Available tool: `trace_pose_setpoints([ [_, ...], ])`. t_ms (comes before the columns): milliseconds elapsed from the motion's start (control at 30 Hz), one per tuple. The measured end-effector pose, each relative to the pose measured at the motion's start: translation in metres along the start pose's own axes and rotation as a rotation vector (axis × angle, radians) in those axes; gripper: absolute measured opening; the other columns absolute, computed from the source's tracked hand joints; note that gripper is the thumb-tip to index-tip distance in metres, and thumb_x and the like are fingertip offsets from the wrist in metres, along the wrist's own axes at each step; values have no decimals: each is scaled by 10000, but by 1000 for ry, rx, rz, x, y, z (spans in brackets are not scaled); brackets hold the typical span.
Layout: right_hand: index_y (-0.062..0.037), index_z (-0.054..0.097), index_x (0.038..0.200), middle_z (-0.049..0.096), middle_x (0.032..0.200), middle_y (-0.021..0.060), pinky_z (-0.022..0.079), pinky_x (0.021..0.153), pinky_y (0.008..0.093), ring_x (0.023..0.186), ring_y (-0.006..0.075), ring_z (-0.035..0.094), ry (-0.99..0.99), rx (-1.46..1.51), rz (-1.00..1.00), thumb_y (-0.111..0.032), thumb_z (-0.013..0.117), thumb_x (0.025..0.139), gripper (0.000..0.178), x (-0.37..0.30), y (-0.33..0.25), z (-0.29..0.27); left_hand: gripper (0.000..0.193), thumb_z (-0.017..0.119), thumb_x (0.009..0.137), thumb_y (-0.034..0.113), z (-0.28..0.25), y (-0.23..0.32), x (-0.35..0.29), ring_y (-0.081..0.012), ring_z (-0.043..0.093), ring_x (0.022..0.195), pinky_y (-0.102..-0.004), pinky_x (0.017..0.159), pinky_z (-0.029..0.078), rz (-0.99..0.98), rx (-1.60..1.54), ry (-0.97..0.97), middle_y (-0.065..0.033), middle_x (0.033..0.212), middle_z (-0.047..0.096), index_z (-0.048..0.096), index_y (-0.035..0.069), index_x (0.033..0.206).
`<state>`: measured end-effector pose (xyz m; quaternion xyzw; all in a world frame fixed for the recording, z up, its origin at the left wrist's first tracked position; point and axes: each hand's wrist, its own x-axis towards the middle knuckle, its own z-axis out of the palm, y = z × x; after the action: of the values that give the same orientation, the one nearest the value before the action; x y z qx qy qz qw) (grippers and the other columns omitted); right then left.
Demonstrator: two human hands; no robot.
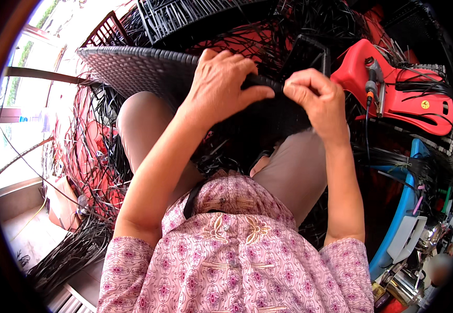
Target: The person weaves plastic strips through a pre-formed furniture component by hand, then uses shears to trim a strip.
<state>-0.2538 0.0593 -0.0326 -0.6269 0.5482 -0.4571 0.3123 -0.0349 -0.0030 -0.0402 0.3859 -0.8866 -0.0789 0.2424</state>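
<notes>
Black woven panel (132, 68) is under both our hands, clock read from above with 12 at the top of the view. Left hand (221, 83): half closed over the panel's wrapped rim (158, 53), rim running between thumb and fingers, fingertips hidden on the far side. Thumb stretched toward 3-4 o'clock, pointing at our other hand. Right hand (315, 96): thumb and forefinger drawn together at the rim; can't tell if a strand sits between them.

Key relation: rim is the long axis. From our left hand it heads off to about 9-10 o'clock, and the short run to 3-4 o'clock ends at our right fingertips. Right hand is nearer that end; only a small gap between the left thumb and the right pinch.

Further out: our left knee (144, 112) is at 7-8 o'clock, just beside the panel; right thigh (302, 161) at 5. Both box in the space below the rim, which is too dark to read. Black slatted crate (184, 21) at 11. Red plastic seat (419, 104) at 3 from the right hand, corded tool (373, 86) lying on it. Blue tub (401, 224) at 5. Loose black strips (75, 250) well apart at 7-8.
</notes>
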Motion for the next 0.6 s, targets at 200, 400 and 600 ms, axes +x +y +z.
trace_pose_setpoints([
  [200, -29, 681, 824, 689, 853, 94, 544, 711, 332, 799, 236, 695, 14, -80, -180, -85, 788, 799, 122, -50, -14, 11, 438, 830, 719, 481, -9, 24, -37, -255, 590, 826, -404, 845, 401, -47, -73, -8, -43, 795, 601, 670, 104, 872],
  [400, -66, 692, 840, 689, 876, 71, 558, 711, 367, 846, 262, 710, -48, -166, -286, -120, 831, 761, 169, -101, -23, 22, 479, 844, 670, 513, -12, 44, -84, -226, 557, 812, -397, 855, 380, -95, -96, -21, -9, 813, 567, 661, 132, 895],
  [600, -81, 691, 872, 677, 914, 48, 565, 707, 352, 874, 248, 705, -87, -170, -325, -105, 836, 732, 203, -125, -28, 32, 527, 849, 675, 525, -17, 48, -113, -177, 582, 833, -376, 859, 364, -93, -98, -73, 17, 895, 635, 687, 129, 984],
])
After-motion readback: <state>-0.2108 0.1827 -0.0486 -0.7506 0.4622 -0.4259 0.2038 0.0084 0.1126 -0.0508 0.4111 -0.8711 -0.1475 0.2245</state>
